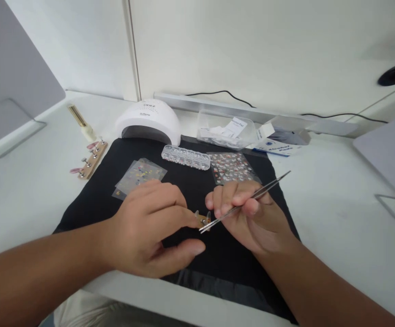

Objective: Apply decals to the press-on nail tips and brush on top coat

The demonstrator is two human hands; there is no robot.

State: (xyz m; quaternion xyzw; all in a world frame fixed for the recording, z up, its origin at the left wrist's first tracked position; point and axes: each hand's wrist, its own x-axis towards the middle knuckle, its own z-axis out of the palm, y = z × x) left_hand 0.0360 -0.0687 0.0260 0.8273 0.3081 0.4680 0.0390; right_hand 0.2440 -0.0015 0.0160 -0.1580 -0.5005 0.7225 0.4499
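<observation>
Metal tweezers (262, 190) are held between the thumb and fingers of my right hand (252, 209), their tips pointing down to the left. Close to those tips is a small wooden nail stand (203, 221) with clear nail tips on it. My left hand (156, 227) is closed around the left end of this stand, its index finger at the wood and its thumb below. Most of the stand is hidden by the left hand. Under both hands lies a black cloth (190, 186).
A white nail lamp (149, 119), a clear rhinestone case (185, 157) and sticker sheets (142, 175) lie beyond my hands. Another sheet (233, 168), a plastic tub (226, 131) and an alcohol pads box (282, 143) are right. Left are another nail stand (93, 161) and a bottle (83, 122).
</observation>
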